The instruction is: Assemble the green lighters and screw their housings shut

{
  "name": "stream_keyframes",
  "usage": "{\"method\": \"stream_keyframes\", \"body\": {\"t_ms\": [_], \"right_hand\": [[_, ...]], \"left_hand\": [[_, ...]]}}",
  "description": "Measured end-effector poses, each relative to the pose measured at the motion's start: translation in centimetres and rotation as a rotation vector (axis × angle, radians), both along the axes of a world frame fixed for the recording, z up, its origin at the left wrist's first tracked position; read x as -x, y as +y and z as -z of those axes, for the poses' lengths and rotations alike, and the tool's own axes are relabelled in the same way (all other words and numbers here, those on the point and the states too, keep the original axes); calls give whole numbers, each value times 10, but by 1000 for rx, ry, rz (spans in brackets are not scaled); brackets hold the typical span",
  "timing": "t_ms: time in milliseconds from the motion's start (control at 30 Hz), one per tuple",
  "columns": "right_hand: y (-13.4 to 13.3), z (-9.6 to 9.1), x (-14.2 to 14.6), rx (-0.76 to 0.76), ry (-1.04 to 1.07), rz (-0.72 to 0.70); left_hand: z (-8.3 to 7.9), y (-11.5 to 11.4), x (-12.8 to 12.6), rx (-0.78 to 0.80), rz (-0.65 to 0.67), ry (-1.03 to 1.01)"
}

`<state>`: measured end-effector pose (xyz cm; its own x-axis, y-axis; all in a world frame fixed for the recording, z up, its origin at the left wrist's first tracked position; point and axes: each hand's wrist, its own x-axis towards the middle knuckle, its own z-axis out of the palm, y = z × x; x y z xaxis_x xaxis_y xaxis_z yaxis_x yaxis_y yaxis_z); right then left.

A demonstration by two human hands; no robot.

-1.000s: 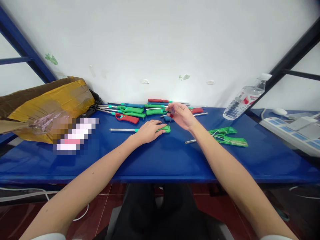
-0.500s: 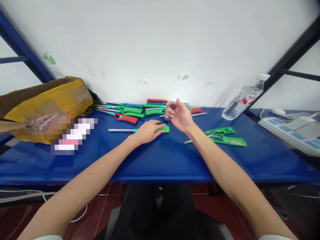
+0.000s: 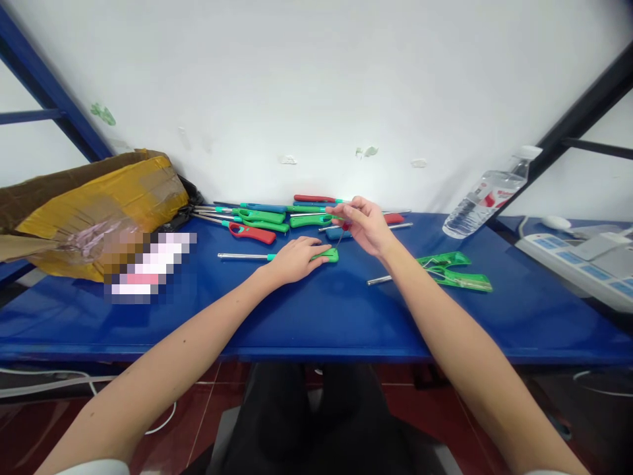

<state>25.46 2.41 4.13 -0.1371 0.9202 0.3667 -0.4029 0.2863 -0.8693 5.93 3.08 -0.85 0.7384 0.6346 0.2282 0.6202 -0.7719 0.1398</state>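
Observation:
A green long-necked gas lighter [image 3: 333, 255] lies on the blue table, its metal tube pointing left. My left hand [image 3: 293, 260] is closed over its handle and presses it down, hiding the middle of it. My right hand [image 3: 370, 227] pinches a thin screwdriver [image 3: 347, 225] with a reddish handle. The screwdriver's shaft slants down to the right end of the lighter's handle; whether the tip sits in a screw is too small to tell. To the right of my right wrist lies an opened green lighter casing [image 3: 459, 280] with a metal tube.
Several red, green and blue lighters [image 3: 262, 217] lie along the white wall. A taped cardboard box [image 3: 99, 218] is at the left, beside a blurred-out patch. A water bottle [image 3: 487, 194] and a white power strip [image 3: 578, 260] are at the right.
My right hand has turned, its fingers going from curled with the palm showing to a pinch on the screwdriver's handle. My left hand stays on the lighter. The view has shifted slightly.

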Motion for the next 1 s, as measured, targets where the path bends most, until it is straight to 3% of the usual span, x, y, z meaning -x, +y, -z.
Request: {"method": "stream_keyframes", "body": {"t_ms": [233, 400, 700, 833, 1000], "right_hand": [[-6, -4, 16, 50, 26, -107], [1, -3, 7, 78, 46, -190], [11, 7, -20, -102, -133, -80], [7, 5, -10, -116, -113, -30], [-1, 3, 10, -29, -77, -111]], "left_hand": [[-1, 0, -1, -3, 13, -6], [-1, 0, -1, -1, 6, -2], [-2, -2, -1, 6, -1, 9], [-2, -1, 0, 11, 1, 6], [0, 0, -1, -11, 15, -8]]}}
